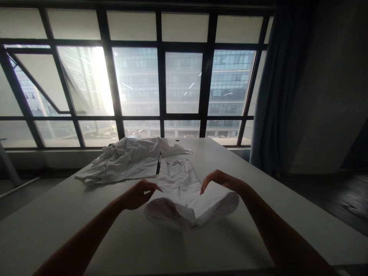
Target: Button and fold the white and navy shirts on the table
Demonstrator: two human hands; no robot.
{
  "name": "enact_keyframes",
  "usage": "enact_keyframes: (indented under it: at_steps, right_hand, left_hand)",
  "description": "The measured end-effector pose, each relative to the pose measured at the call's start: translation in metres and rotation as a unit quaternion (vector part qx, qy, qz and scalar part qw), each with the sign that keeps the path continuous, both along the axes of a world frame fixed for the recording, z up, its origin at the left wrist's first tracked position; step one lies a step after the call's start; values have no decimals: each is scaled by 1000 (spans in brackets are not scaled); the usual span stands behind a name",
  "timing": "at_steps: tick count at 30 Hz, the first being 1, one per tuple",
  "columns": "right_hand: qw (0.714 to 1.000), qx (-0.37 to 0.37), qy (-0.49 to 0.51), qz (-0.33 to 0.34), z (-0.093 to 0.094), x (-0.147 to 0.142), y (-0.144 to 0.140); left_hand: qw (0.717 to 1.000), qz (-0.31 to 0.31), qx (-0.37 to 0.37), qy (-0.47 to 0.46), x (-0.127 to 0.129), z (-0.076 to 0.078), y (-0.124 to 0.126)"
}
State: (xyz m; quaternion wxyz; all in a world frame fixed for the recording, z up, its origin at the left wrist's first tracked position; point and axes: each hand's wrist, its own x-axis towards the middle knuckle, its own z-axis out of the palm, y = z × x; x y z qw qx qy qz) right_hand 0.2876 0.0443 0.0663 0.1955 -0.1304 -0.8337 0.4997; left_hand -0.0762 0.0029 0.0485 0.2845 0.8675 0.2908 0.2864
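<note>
A white shirt (pixel 179 180) lies lengthwise on the grey table (pixel 86 230), collar toward the window. Its near end is lifted off the table and sags between my hands. My left hand (pixel 139 195) pinches the shirt's left edge with its fingertips. My right hand (pixel 220 180) pinches the right edge the same way. Both hands hover a little above the tabletop, palms facing down.
A pile of crumpled white garments (pixel 123 159) lies at the table's far left, touching the shirt's collar end. Behind the table stands a large dark-framed window (pixel 161 84). A dark curtain (pixel 273 96) hangs at the right. The floor drops away past the table's right edge.
</note>
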Motion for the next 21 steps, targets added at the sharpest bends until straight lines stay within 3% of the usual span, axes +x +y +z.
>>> enact_keyframes:
  at_steps: [2,4,8,11,14,16,19,21]
  right_hand:
    - [996,4,89,-7,7,0,8]
    - [987,-12,151,-63,16,-3,21]
    - [964,-82,140,-209,22,-16,64]
    - [923,-111,63,-363,3,-28,101]
    - [838,-122,-125,-516,-30,-35,124]
    - [810,-111,-204,-539,-51,-36,127]
    - [814,-60,-241,-524,-72,-31,115]
    - [823,-42,-238,-513,-74,-27,99]
  left_hand:
    - [995,-6,-26,-101,0,13,4]
    - [978,17,-71,-193,5,25,19]
    - [935,120,-156,-295,18,31,75]
    - [909,199,-218,-295,21,11,118]
    - [885,314,-288,-187,16,-20,143]
    - [885,345,-293,-113,10,-37,149]
    - [896,339,-281,-63,3,-50,142]
    - [897,337,-282,-41,3,-52,130]
